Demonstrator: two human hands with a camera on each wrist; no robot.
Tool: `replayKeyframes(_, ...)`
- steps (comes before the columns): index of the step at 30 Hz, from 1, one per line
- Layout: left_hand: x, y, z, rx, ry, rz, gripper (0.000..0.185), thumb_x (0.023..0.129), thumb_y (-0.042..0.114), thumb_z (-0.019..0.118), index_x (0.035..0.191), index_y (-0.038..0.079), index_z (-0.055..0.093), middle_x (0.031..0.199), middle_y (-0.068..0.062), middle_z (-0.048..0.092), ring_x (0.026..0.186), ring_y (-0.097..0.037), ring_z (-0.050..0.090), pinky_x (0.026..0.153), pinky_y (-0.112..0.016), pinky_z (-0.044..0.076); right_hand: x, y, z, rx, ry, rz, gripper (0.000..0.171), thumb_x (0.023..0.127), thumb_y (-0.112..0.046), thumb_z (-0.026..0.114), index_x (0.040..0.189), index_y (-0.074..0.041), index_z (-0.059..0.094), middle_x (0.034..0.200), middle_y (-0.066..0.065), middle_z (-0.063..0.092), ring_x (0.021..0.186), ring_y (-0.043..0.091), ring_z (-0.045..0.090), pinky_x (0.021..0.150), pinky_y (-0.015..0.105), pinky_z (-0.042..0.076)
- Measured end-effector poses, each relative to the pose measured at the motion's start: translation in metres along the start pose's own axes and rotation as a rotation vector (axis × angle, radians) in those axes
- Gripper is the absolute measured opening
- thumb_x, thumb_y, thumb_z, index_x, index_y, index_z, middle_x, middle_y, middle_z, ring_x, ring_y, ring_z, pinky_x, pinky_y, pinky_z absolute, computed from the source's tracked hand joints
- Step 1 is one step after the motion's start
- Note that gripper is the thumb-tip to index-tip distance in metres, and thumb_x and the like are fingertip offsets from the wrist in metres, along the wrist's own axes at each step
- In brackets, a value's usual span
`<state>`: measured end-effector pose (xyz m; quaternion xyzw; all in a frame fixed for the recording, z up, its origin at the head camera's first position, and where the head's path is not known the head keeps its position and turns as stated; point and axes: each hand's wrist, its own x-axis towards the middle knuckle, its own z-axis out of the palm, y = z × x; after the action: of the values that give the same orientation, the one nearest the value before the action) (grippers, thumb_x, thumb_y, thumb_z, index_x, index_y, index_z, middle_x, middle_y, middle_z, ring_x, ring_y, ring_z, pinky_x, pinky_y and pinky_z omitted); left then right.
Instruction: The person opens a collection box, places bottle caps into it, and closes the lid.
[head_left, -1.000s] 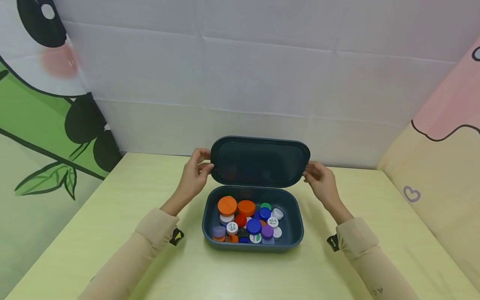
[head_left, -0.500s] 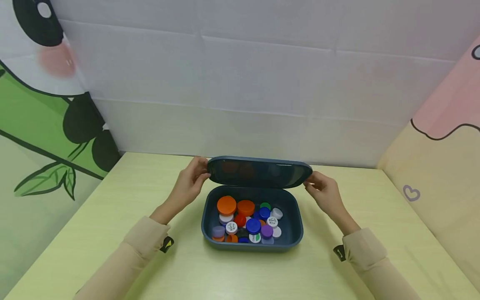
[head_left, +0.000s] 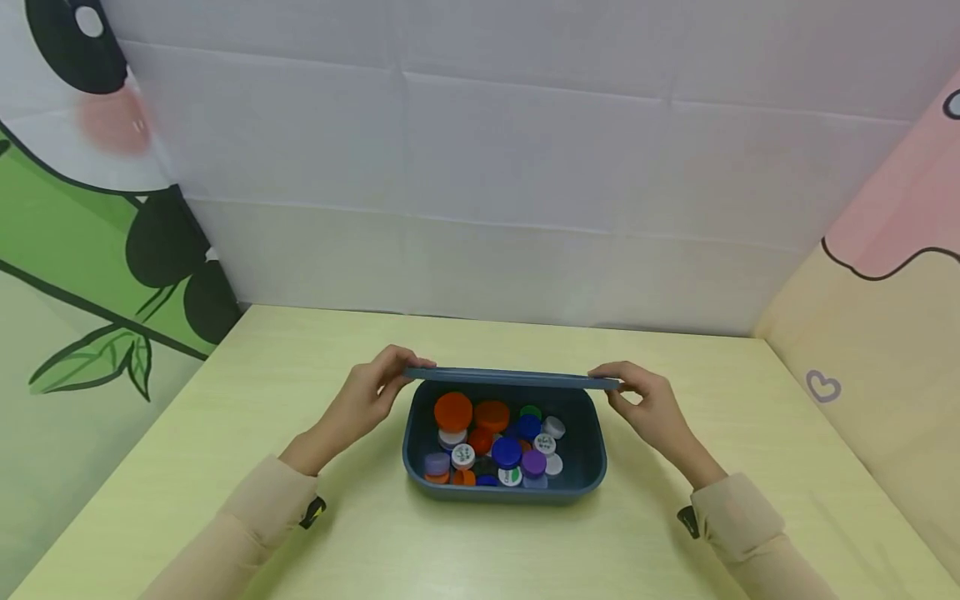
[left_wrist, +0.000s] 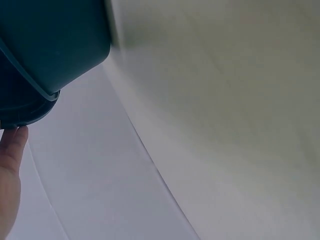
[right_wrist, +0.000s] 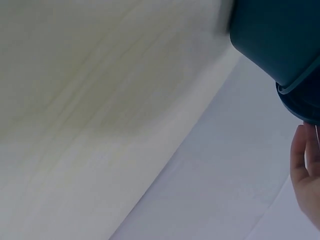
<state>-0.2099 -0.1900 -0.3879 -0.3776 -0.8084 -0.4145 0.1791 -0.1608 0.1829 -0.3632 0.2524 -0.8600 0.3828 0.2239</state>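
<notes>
Hands grip lid; cap labels illegible.

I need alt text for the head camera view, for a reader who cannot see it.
Two hands hold a dark blue lid level above the far edge of an open dark blue box of coloured bottle caps: the left hand grips its left end, the right hand its right end. The box stands on a pale green table.

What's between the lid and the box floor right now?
Head view: a heap of coloured plastic bottle caps lies in the dark blue plastic box, under the flat dark blue lid, which both hands hold above.
</notes>
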Motion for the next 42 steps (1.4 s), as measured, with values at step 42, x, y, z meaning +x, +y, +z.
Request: replayKeyframes(42, -0.031, 0.01, 0.005, 0.165, -0.202, 0.021, 0.034, 0.089, 0.008, 0.057, 0.122, 0.01, 0.053, 0.134, -0.006, 0.049, 0.124, -0.022, 0.047, 0.096, -0.036, 0.045, -0.029, 0.044, 0.018, -0.08, -0.15, -0.175, 0.033, 0.083, 0.011, 0.053, 0.112, -0.005, 0.06, 0.12, 0.011, 0.056, 0.111, 0.022, 0.053, 0.083, 0.026, 0.049)
